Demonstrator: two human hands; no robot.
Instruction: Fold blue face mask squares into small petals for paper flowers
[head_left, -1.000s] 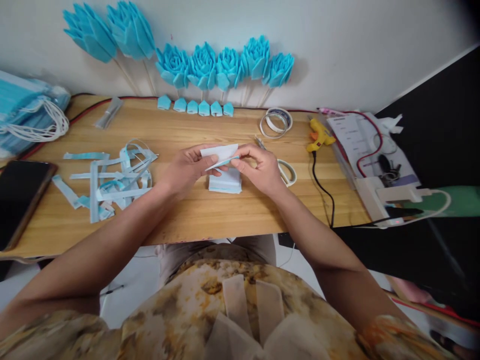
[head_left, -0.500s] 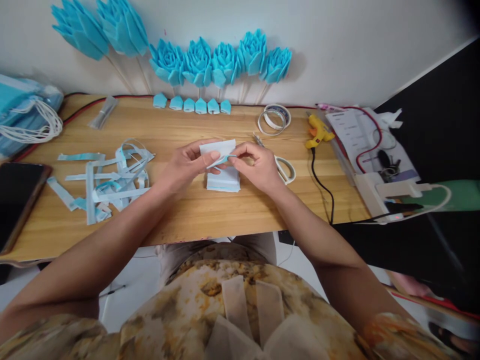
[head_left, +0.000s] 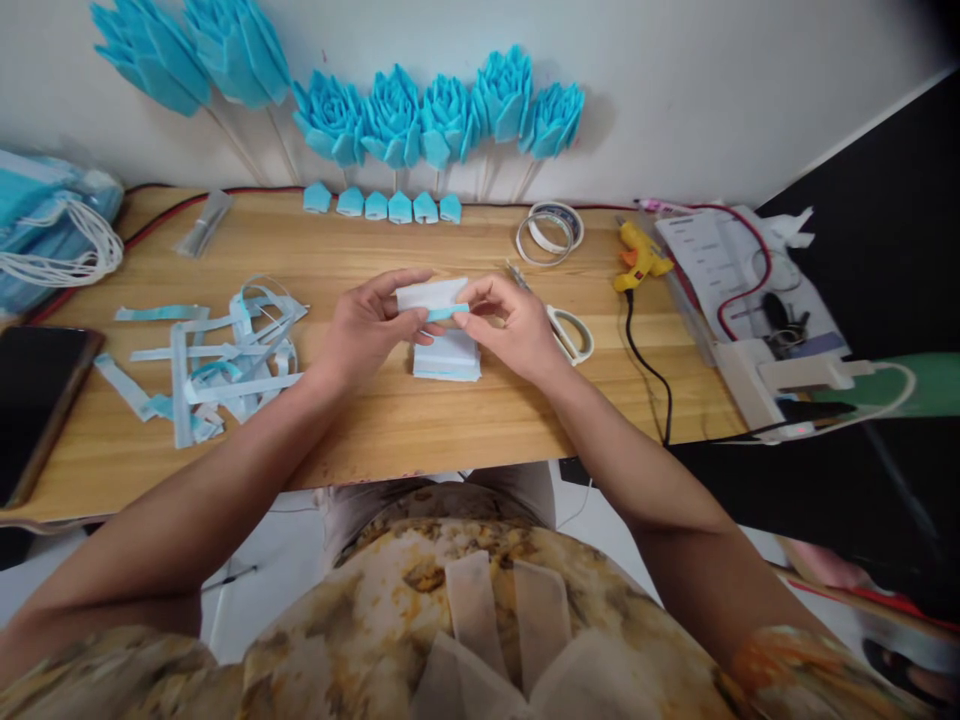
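My left hand and my right hand meet over the middle of the wooden desk. Between their pinched fingertips they hold a small white and blue piece of mask fabric, folded along its lower edge. Just below it, flat on the desk, lies a small stack of cut fabric pieces. White-handled scissors lie partly behind my right hand.
Cut mask strips and ear loops litter the left. A dark phone and a pack of masks sit far left. Blue fabric flowers and small folded petals line the wall. Tape rolls, a yellow glue gun and a power strip stand right.
Both hands have turned the fabric piece so it sits flatter and more level, with the fold pressed between the fingertips. The view has shifted slightly.
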